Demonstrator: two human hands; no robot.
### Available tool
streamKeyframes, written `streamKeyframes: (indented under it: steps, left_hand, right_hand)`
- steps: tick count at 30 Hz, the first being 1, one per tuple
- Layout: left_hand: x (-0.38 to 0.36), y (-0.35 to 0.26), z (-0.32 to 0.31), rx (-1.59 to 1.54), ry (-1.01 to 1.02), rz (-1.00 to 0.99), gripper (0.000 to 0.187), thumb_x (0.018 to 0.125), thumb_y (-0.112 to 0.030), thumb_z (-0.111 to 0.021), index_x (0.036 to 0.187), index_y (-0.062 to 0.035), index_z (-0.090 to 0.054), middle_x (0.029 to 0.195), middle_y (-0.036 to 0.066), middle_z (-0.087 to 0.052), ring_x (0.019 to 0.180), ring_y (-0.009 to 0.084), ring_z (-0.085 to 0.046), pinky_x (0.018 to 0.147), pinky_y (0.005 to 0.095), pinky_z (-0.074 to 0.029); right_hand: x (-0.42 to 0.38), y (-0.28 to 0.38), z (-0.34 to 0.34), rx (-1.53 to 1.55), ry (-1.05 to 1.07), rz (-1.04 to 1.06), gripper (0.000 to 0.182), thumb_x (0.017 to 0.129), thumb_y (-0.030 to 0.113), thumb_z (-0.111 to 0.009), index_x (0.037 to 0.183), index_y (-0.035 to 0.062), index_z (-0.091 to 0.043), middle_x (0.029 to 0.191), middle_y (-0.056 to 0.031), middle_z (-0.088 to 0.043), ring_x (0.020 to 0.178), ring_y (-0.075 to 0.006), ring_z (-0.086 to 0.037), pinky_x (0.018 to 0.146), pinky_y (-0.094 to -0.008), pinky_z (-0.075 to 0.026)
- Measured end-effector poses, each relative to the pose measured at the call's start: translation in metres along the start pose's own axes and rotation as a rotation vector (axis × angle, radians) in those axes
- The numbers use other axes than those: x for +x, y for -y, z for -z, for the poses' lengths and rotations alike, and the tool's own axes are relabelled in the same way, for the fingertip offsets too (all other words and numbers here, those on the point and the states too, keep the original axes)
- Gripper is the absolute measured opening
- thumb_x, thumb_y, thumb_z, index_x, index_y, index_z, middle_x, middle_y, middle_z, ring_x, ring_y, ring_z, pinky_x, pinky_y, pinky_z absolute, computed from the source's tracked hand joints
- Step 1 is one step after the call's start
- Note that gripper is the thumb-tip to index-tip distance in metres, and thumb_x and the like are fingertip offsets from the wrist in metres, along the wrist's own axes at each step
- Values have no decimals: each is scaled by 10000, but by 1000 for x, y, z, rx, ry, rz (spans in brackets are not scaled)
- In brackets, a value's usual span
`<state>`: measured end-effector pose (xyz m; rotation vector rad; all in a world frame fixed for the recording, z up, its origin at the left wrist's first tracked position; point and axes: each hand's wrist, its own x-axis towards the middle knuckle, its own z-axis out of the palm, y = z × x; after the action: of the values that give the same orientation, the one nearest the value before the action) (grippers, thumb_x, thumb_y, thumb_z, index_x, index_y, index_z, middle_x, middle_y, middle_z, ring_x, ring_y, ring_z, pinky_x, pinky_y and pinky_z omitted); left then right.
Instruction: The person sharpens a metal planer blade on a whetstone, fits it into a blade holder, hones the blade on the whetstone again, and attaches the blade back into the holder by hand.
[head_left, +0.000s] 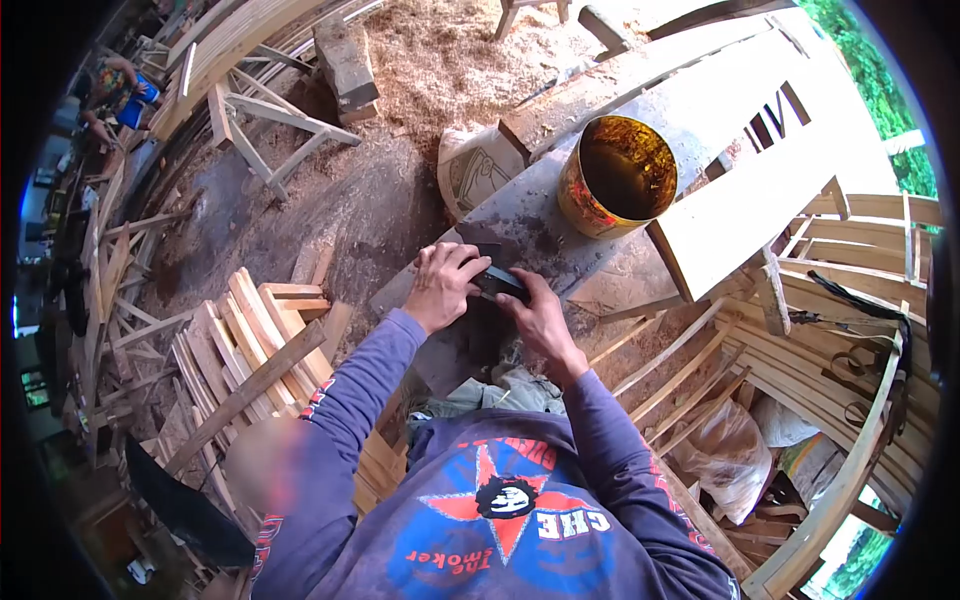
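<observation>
The left hand (pixel 440 287) is curling over one end of a dark block (pixel 503 284), and the right hand (pixel 541 320) is gripping its other end; the block is sitting between them. Whether it is touching the board (pixel 530 205) beneath, I cannot tell. Fingertips are lying close along the block, so a slipping grip could scrape them. Beyond the right hand, a stained can (pixel 588 205) is standing near; a forward lurch could be tipping it.

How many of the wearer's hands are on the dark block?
2: the left hand at the left end of the dark block, the right hand at its right end. Some fingers are hidden.
</observation>
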<state>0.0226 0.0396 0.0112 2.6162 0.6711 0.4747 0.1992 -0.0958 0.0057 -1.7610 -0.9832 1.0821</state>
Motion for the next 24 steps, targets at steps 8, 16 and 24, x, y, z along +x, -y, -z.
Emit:
streamKeyframes:
  steps: [8, 16, 24]
  left_hand:
    - [-36, -61, -7, -230, -396, 415, 743, 780, -154, -885, 1446, -85, -564, 1463, 167, -506, 1361, 361, -491, 1146, 500, -373]
    - [-55, -142, 33, -1571, -431, 453, 815, 885, -146, -868, 1535, -38, -389, 1487, 157, -543, 1345, 255, -561, 1102, 384, -480]
    - [-77, -179, 72, -763, -584, 11, 345, 847, -32, -830, 1144, -49, -654, 1244, 170, -701, 1164, 305, -685, 991, 434, -562]
  right_hand:
    - [-22, 2, 4, 209, -143, -24, 454, 880, 159, -783, 1291, -3, -678, 1188, -144, -711, 1061, -217, -686, 926, -348, -550]
    - [-78, 49, 15, 820, 77, 206, 498, 899, 24, -821, 1356, -2, -626, 1255, -64, -678, 1133, -145, -642, 957, -295, -543]
    - [-122, 74, 15, 855, 105, 524, 792, 884, 46, -836, 1560, 28, -425, 1377, -117, -617, 1288, -189, -588, 1126, -371, -471]
